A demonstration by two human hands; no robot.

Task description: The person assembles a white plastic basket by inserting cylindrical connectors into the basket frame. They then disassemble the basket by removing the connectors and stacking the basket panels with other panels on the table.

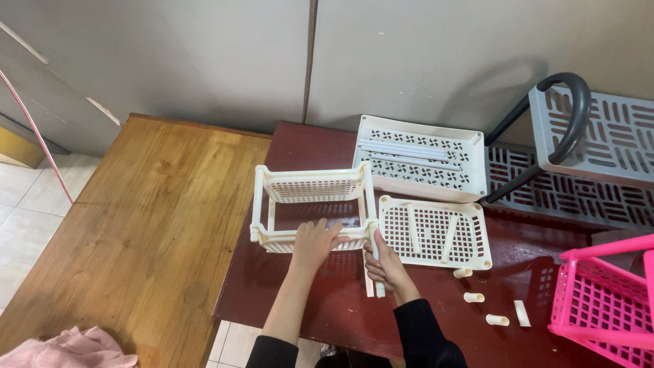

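Note:
A cream plastic rack [310, 208] of two perforated trays joined by posts lies on its side on the dark red table [286, 293]. My left hand [315, 244] presses on the near tray's rim. My right hand [385, 264] grips a white post [374, 269] at the rack's right corner. A third cream tray [436, 232] lies flat just to the right with two loose posts in it.
A deeper white basket [422, 158] holding long white tubes sits behind. Small white connectors [485, 300] lie at the right. A pink basket [606, 300] and grey rack [599, 143] stand at the right; a wooden table [143, 225] and pink cloth [68, 349] at the left.

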